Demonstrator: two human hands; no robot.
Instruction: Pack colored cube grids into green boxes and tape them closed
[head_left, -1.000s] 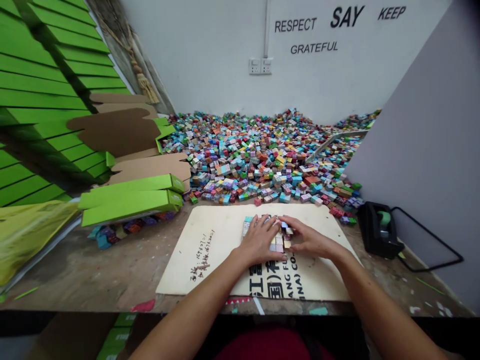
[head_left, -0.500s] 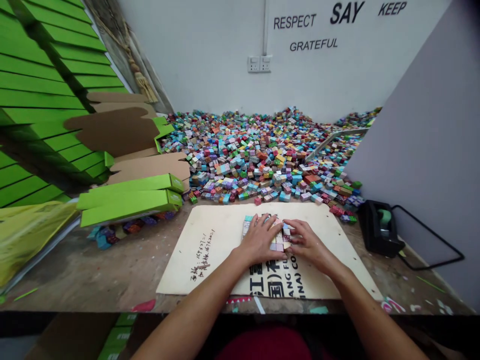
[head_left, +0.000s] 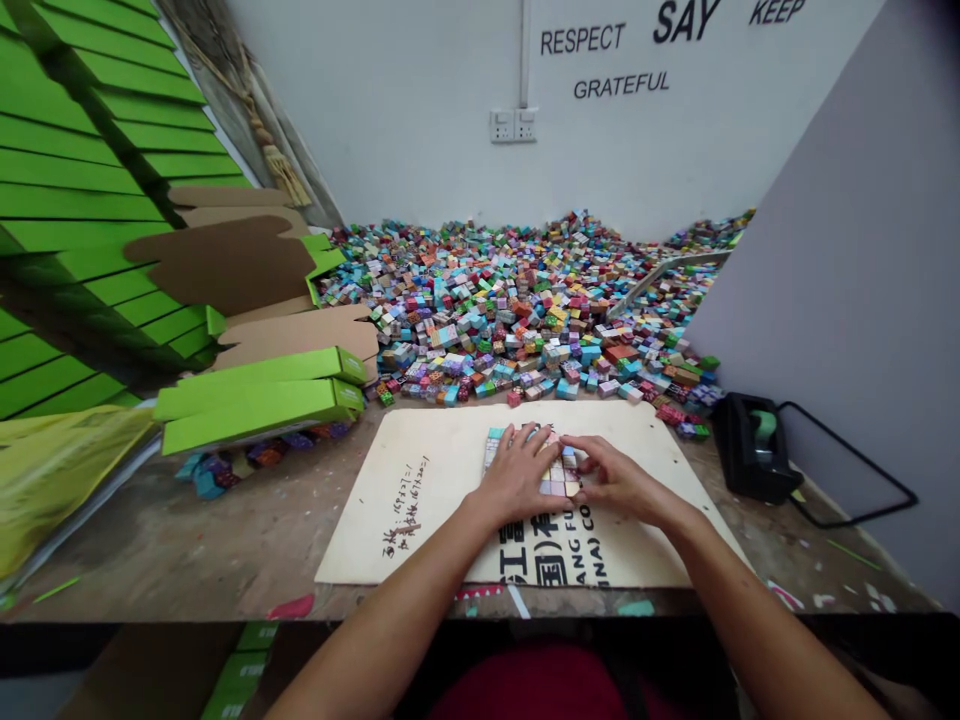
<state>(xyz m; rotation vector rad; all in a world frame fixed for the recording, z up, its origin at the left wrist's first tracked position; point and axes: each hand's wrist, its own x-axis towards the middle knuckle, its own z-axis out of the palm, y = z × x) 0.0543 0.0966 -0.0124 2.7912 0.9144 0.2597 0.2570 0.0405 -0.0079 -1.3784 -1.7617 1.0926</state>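
A flat, close-set group of small patterned boxes [head_left: 556,483], in pastel white, pink, lilac and blue, lies on a cream cardboard sheet [head_left: 442,440]. Spread across the top of the group is my left hand [head_left: 514,478], its fingertips at the far edge and its thumb along the near edge. My right hand [head_left: 619,482] is curved against the right side, with fingers and thumb at the outer boxes. Both hands hold the group between them. The left hand covers much of its middle, so several boxes are hidden.
Beyond the sheet, a large heap of small colourful boxes [head_left: 487,310] reaches the wall. A black tape dispenser [head_left: 754,450] stands at right. Green cartons [head_left: 255,400] and a yellow plastic packet [head_left: 67,470] lie at left. Stacked green boxes [head_left: 67,190] rise behind.
The right hand has shifted very slightly against the right side of the group. The left hand stays in place over it. The whole view has moved a little.
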